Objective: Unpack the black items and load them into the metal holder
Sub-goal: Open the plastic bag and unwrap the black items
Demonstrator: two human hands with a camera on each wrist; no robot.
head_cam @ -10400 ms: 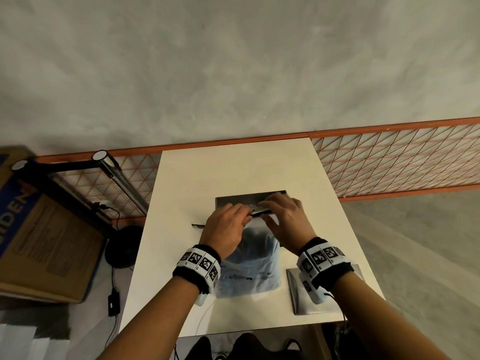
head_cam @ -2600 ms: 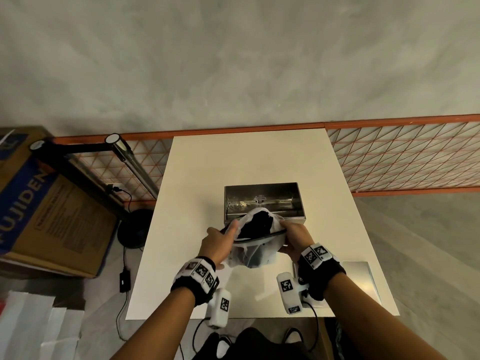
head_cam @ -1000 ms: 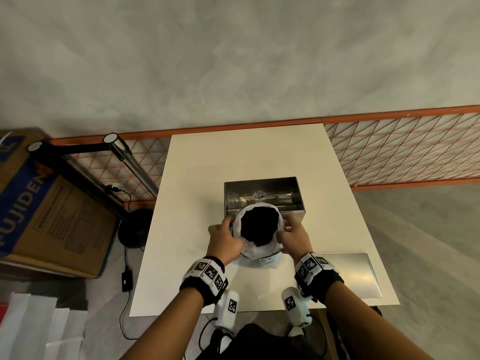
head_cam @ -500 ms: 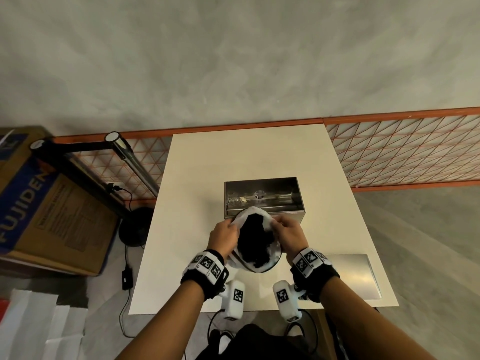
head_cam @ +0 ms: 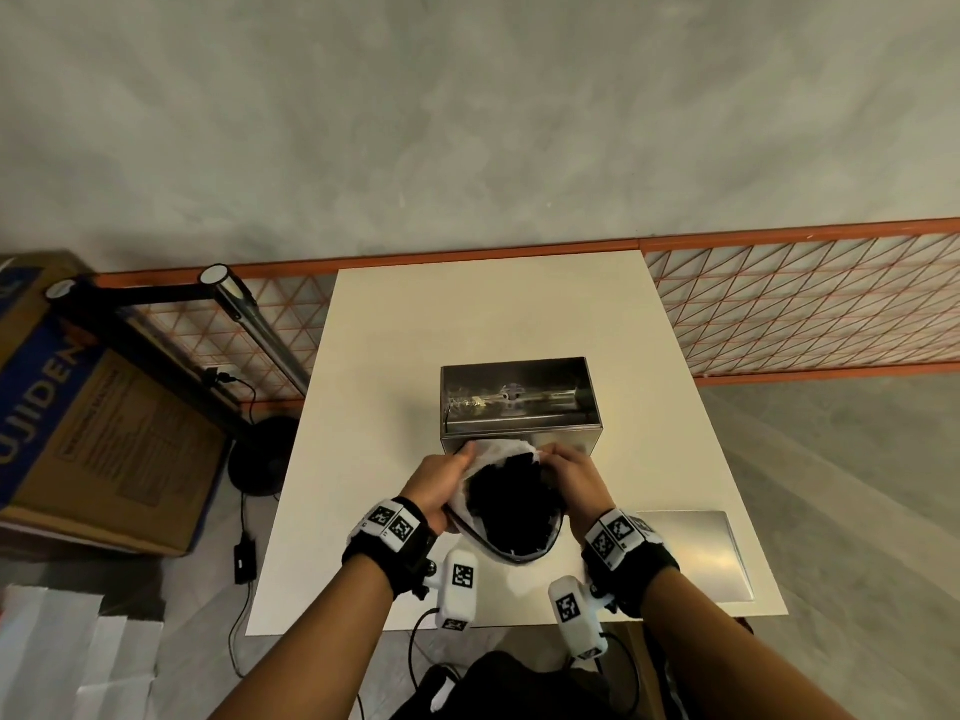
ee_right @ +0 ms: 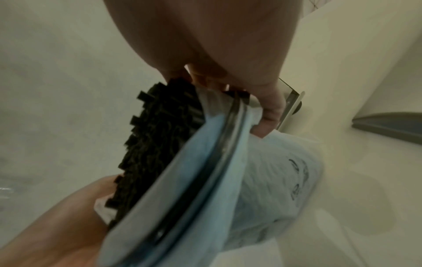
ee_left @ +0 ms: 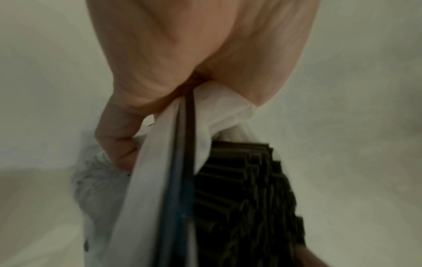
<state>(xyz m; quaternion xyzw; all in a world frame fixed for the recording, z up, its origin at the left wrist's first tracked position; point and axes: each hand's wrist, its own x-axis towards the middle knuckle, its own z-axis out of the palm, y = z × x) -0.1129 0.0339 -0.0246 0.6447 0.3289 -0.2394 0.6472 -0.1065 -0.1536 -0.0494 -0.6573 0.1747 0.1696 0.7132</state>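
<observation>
Head view, left grip: left hand clamped on the left edge of the bag's mouth, fingers curled round the plastic.
Right grip: right hand clamped on the right edge, pinching the rim.
Bag: pale plastic bag held up off the bench, its dark-rimmed mouth spread wide.
Black items: black items packed upright in the bag, ends showing at the mouth.
Metal holder: metal holder on the bench just beyond the hands, open-topped.
Metal sheet: metal sheet flat at the bench's near right corner.
Surroundings: cardboard box on the floor to the left.
</observation>
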